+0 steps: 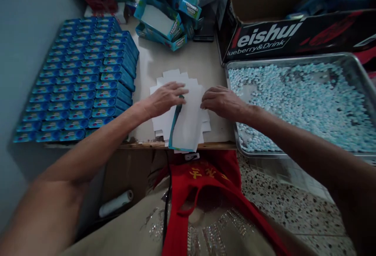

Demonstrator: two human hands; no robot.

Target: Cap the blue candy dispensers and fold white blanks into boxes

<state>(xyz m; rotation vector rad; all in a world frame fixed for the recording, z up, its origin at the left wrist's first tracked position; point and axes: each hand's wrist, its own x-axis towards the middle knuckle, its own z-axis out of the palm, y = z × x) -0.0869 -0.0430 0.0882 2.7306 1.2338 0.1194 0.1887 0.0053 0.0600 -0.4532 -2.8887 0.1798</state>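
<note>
A partly folded carton [188, 123], white inside with a blue outer side, lies on a stack of flat white carton blanks [164, 121] at the table's front edge. Its left side is bent up and shows blue. Over that raised side is my left hand [169, 98], fingers stretched out and a little spread, slightly blurred. At the carton's right edge my right hand [221, 101] has its fingers bent and close together, the tips on the edge. The thumb of the right hand is mostly hidden.
Rows of small blue packets [79, 80] stand at the left. On the right is a metal tray [230, 87] of light blue and white candies [293, 107], with a black cardboard box [273, 36] behind it. Several blue display cartons [160, 19] are piled at the back.
</note>
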